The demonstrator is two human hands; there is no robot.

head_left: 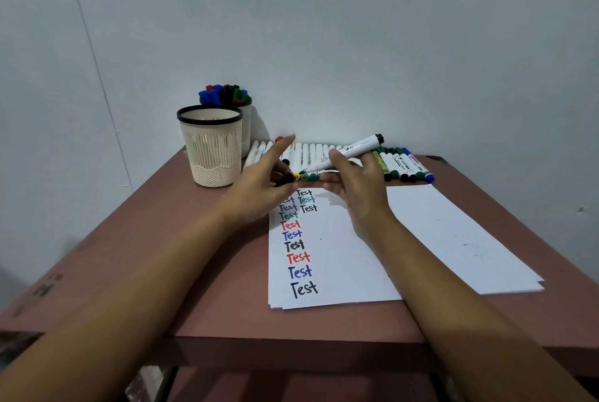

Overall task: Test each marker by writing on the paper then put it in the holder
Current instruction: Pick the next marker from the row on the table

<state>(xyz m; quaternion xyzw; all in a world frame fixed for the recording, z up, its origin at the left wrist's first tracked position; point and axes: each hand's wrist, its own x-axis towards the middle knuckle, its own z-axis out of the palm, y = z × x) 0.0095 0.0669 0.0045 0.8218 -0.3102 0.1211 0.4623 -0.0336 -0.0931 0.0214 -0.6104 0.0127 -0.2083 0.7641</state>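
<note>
Marker row (pixel 402 165) lies beyond the paper (pixel 453 233), holder (pixel 210 149) standing to its left.

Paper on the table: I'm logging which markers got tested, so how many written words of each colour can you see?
Black words: 4
Blue words: 3
Red words: 2
Green words: 2
Total: 11, plus one half hidden by the left hand, colour unclear.

The paper (pixel 327 259) bears "Test" handwritten repeatedly in black, blue, red and green
</note>
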